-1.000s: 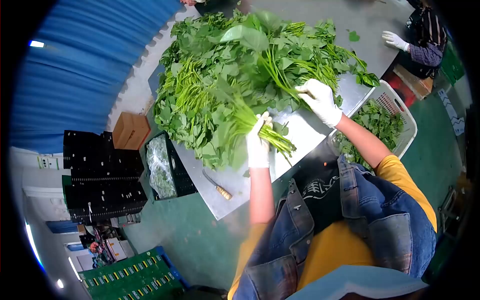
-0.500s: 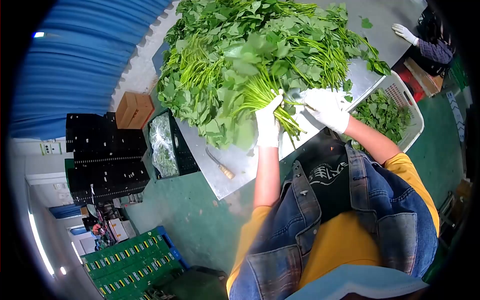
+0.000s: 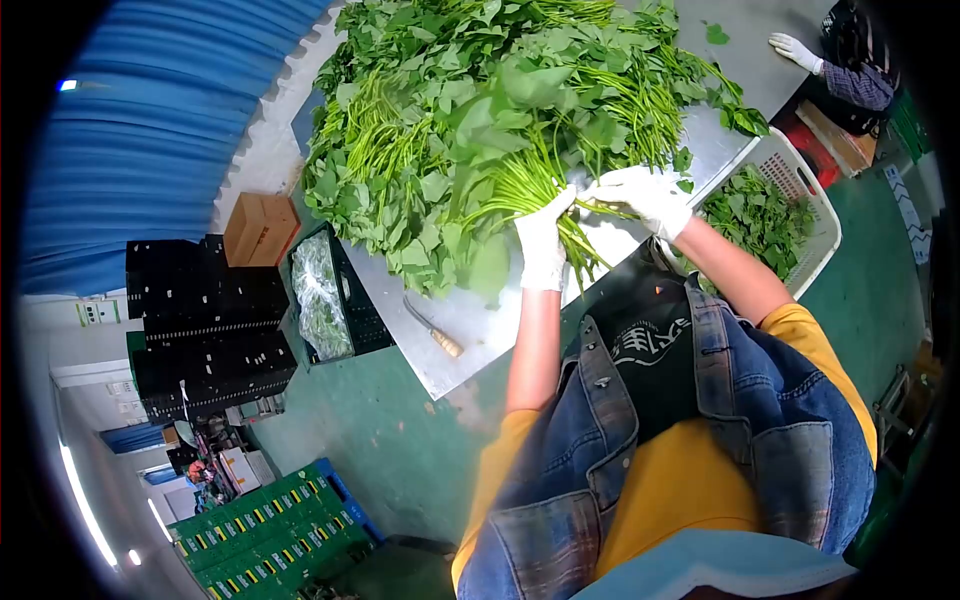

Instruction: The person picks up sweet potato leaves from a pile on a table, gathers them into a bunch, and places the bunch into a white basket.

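Observation:
My left hand [image 3: 543, 245], in a white glove, is closed around a bunch of long-stemmed leafy greens [image 3: 520, 188]. The cut stem ends poke out below the fist, and the leaves fan out over the big heap of greens [image 3: 420, 150] on the metal table [image 3: 480, 325]. Close beside it, my gloved right hand [image 3: 648, 200] pinches a loose green stem [image 3: 608, 209] against the bunch's side. A sickle [image 3: 432, 328] with a wooden handle lies near the table's front left corner.
A white plastic basket [image 3: 826, 222] holding greens stands right of the table. Another person's gloved hand [image 3: 796, 50] rests at the far right. A dark crate [image 3: 365, 310] with bagged greens, a cardboard box [image 3: 258, 230] and stacked black crates [image 3: 205, 310] stand to the left.
The view has shifted slightly. My right hand's fingers have come closer to the bunch, and the stem in them lies farther across it. My left hand keeps its hold.

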Action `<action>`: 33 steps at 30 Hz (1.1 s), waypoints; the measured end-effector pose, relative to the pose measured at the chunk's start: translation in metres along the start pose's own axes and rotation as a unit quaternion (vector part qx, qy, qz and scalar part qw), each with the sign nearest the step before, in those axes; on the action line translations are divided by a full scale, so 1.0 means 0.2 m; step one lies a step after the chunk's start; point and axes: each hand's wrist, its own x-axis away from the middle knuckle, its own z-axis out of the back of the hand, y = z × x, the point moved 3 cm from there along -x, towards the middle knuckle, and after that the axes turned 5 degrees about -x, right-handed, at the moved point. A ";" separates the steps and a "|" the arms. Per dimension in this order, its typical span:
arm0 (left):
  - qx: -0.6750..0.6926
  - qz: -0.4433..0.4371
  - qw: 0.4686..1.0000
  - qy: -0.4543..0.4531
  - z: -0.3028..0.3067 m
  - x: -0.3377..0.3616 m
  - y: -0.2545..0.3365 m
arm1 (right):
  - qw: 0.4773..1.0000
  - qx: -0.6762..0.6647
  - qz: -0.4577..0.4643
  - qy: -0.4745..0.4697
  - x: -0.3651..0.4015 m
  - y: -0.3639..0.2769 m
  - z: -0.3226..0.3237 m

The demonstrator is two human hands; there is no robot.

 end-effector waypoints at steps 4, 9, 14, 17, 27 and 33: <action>0.098 0.061 0.992 0.049 0.11 -0.10 -0.17 | 0.970 0.089 0.221 0.047 0.14 0.05 0.38; 0.224 0.133 0.965 0.031 0.31 -0.21 -0.27 | 0.769 -0.552 0.321 0.026 0.33 0.11 1.18; 0.119 0.099 0.988 -0.011 -0.06 0.00 0.01 | 0.976 -0.035 0.170 0.128 0.26 -0.09 0.51; -0.004 -0.002 0.996 -0.088 -0.18 0.08 0.07 | 0.979 0.107 0.148 0.086 0.11 -0.10 0.23; 0.099 0.172 0.980 -0.024 -0.20 0.14 0.07 | 0.973 0.183 0.137 0.042 0.03 -0.01 0.15; 0.154 0.076 0.984 0.038 0.21 -0.08 -0.04 | 0.864 -0.355 0.258 0.246 0.05 0.19 0.95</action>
